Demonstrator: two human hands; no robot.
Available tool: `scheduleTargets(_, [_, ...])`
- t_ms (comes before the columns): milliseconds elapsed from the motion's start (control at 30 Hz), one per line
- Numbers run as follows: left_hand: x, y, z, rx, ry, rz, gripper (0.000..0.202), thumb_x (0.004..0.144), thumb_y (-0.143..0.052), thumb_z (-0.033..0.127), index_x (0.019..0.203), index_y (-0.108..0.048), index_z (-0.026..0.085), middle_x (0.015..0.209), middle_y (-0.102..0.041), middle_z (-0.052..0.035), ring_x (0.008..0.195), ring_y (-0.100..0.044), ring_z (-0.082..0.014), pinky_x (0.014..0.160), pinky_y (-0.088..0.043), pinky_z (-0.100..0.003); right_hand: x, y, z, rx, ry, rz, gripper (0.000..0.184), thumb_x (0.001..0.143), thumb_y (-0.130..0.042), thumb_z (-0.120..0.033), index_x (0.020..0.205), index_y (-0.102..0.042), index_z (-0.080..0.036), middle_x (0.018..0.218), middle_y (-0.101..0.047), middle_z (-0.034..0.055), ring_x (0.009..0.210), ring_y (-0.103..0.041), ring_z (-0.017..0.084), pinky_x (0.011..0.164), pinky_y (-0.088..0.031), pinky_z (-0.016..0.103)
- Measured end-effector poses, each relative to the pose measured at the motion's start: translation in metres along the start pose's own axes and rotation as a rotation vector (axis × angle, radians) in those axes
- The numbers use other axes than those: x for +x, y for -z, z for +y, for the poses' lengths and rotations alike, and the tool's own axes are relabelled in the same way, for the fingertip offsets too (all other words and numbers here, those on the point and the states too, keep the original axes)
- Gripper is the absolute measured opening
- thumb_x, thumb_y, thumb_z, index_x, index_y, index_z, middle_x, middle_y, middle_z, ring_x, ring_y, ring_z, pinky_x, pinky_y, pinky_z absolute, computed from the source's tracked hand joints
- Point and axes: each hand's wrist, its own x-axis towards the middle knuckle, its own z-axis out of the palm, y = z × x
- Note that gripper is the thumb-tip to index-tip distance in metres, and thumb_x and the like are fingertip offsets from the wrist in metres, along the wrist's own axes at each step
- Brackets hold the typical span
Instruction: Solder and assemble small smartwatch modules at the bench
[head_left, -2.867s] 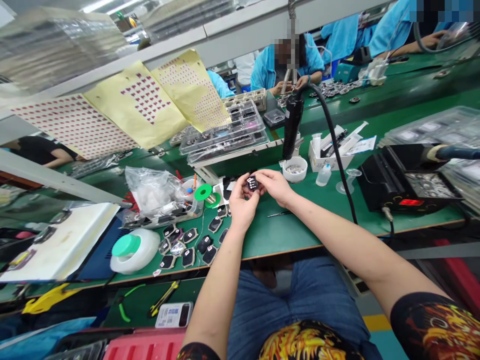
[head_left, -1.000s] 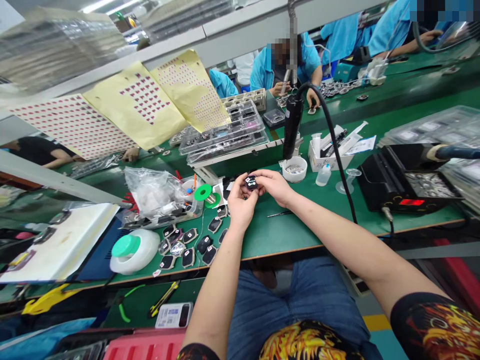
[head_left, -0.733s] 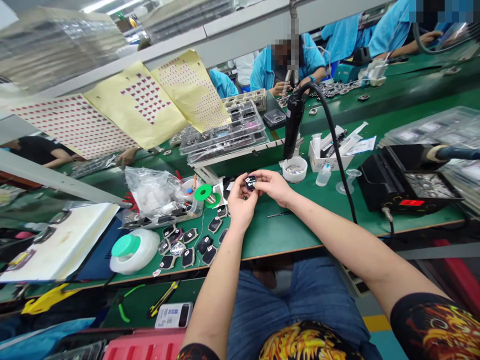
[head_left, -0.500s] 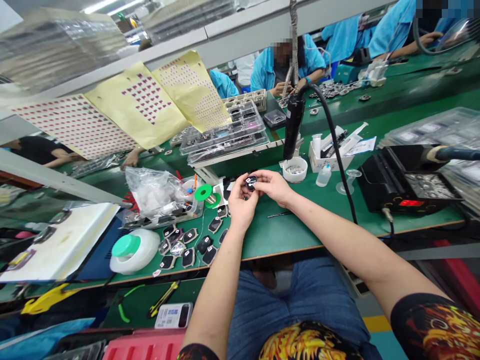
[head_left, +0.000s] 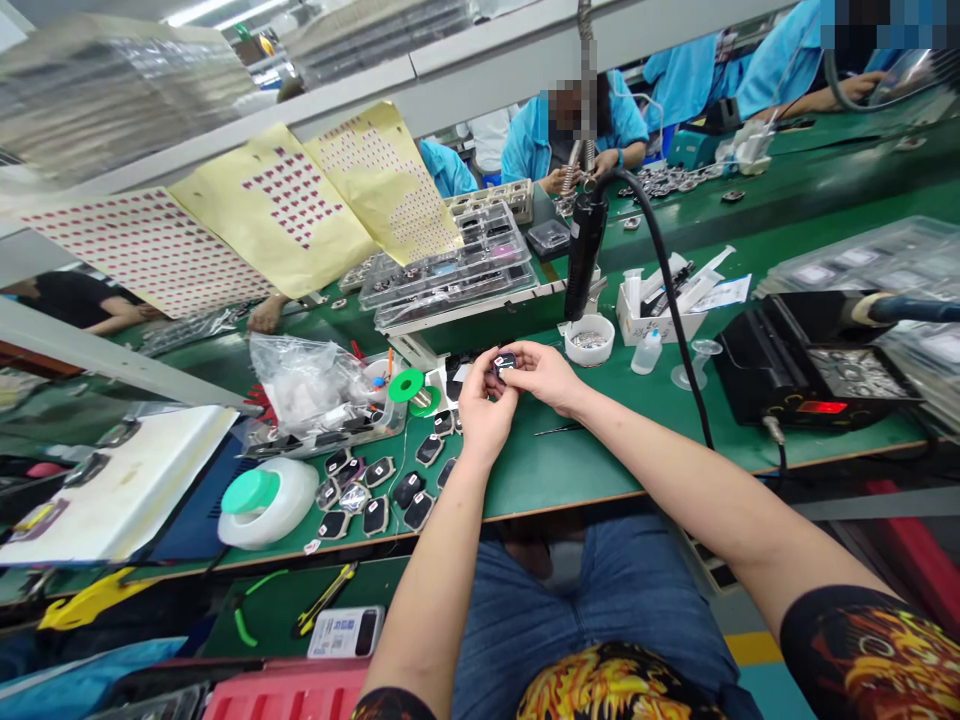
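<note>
Turned slightly since the earlier frames, the small black piece now lies flatter and shows a white mark on its upper face, though it stays at about the same spot above the green bench mat. It is held in the air, clear of the mat, and pinched between the fingertips of the left hand and the right hand. Both hands are closed in a light, precise grip rather than a clenched fist, with the right hand's fingers reaching across from the right; the piece is too small to show exactly which fingers touch it. Just beyond the hands, a black hot-air gun stands upright on its holder, its black cable curving down to the bench, beside a white bowl of small metal parts. A green spool of solder wire lies near the left hand, and rows of black fob-shaped casings sit on the mat below it. Fine tweezers lie near the right hand, and a black rework station sits further right, its red display lit.
</note>
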Motion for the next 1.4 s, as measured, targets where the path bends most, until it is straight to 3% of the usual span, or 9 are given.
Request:
scheduleTargets(200, [-0.001,0.000,-0.003,0.058,-0.077,-0.016,0.055,0.087,-0.077,0.026,0.140,-0.068,0.026,0.112,-0.069,-0.0045,0.076,-0.056,-0.0100,0.071,-0.052,-0.024,0.001,-0.001,0.002,-0.010,0.025,0.041,0.038,0.069,-0.081,-0.029,0.104,-0.074,-0.016,0.092,-0.076,0.0034,0.082,-0.069,0.018,0.072,-0.055,0.026])
scheduleTargets(367, [0.001,0.000,-0.002,-0.030,-0.004,0.003,0.057,0.085,-0.079,0.026,0.141,-0.067,0.024,0.104,-0.070,-0.0034,0.075,-0.056,-0.0095,0.068,-0.049,-0.022,0.000,-0.001,-0.001,0.012,0.011,0.006,0.041,0.069,-0.081,-0.029,0.107,-0.075,-0.017,0.092,-0.076,0.0034,0.082,-0.069,0.018,0.069,-0.055,0.026])
scheduleTargets(600, [0.002,0.001,-0.001,-0.103,0.024,0.012,0.061,0.083,-0.084,0.033,0.140,-0.067,0.023,0.113,-0.072,-0.0061,0.077,-0.057,-0.0093,0.068,-0.050,-0.022,-0.001,0.001,-0.004,0.008,0.028,-0.035,0.038,0.073,-0.077,-0.028,0.109,-0.076,-0.015,0.089,-0.075,0.0035,0.078,-0.067,0.018,0.061,-0.049,0.024])
scheduleTargets(767, [0.000,0.001,-0.002,0.001,-0.031,0.005,0.056,0.086,-0.078,0.025,0.141,-0.068,0.024,0.101,-0.069,-0.0026,0.074,-0.055,-0.0094,0.068,-0.050,-0.022,0.000,0.000,0.002,0.002,0.045,-0.007,0.040,0.072,-0.080,-0.031,0.109,-0.076,-0.015,0.094,-0.077,0.0044,0.084,-0.070,0.019,0.072,-0.055,0.027])
scheduleTargets(900, [-0.002,0.000,-0.003,0.093,-0.104,-0.010,0.053,0.088,-0.074,0.023,0.141,-0.069,0.026,0.109,-0.070,-0.0044,0.076,-0.057,-0.0104,0.071,-0.052,-0.024,0.002,0.000,0.006,-0.048,0.071,0.053,0.036,0.073,-0.081,-0.032,0.104,-0.075,-0.016,0.093,-0.076,0.0033,0.083,-0.069,0.018,0.075,-0.056,0.027])
scheduleTargets(1067, [-0.002,0.002,-0.005,0.049,-0.072,0.010,0.057,0.087,-0.074,0.021,0.143,-0.067,0.026,0.112,-0.072,-0.0050,0.080,-0.060,-0.0116,0.072,-0.051,-0.024,0.001,-0.001,0.004,0.007,0.070,-0.032,0.044,0.070,-0.084,-0.029,0.111,-0.072,-0.018,0.100,-0.077,0.0037,0.089,-0.073,0.020,0.082,-0.061,0.031])
scheduleTargets(1400, [-0.001,0.001,-0.001,0.046,-0.081,0.007,0.055,0.087,-0.075,0.022,0.141,-0.069,0.026,0.109,-0.071,-0.0039,0.076,-0.057,-0.0109,0.071,-0.051,-0.024,0.000,-0.001,0.002,-0.017,0.068,-0.009,0.041,0.070,-0.081,-0.028,0.109,-0.073,-0.018,0.097,-0.076,0.0031,0.086,-0.071,0.019,0.079,-0.058,0.029])
